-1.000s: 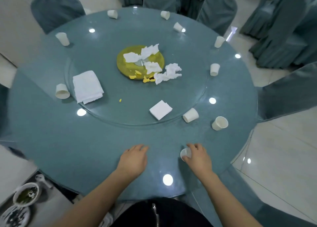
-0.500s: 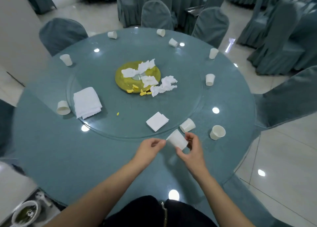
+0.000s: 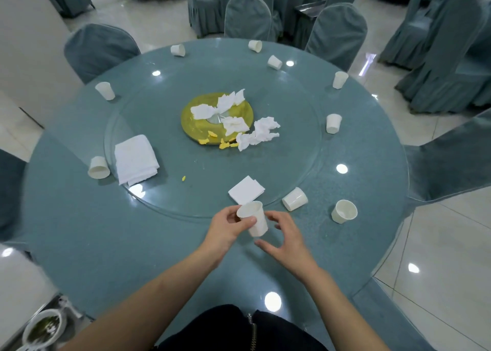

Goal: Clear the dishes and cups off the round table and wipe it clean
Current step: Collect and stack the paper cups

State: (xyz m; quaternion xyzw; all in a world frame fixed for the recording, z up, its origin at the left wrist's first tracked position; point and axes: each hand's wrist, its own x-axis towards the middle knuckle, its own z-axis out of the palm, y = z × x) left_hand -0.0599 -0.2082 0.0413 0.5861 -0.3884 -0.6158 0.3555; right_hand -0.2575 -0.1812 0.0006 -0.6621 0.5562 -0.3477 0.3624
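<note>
A small white paper cup [image 3: 254,221] is held above the near part of the round blue-grey glass-topped table [image 3: 79,244], tilted with its mouth up and toward the left. The left hand [image 3: 225,229] grips it, thumb across the front near the rim and fingers curled behind. The right hand [image 3: 285,240] is just beside the cup's base, fingers spread and relaxed, holding nothing; whether a fingertip touches the cup cannot be told.

Just beyond the hands a folded white paper napkin [image 3: 246,190] lies on the clear glass turntable [image 3: 164,202]. To the right of the right hand a white paper cup lying on its side [image 3: 295,199] rests at the turntable's edge, and farther right an upright white paper cup [image 3: 344,211] stands on the table. Well beyond the hands, at the turntable's middle, a round yellow plate [image 3: 191,119] carries crumpled white tissues [image 3: 233,125] and yellow scraps [image 3: 228,145]. Far left of the left hand lies a folded white cloth [image 3: 136,159], with another tipped white cup [image 3: 98,167] beside it.
</note>
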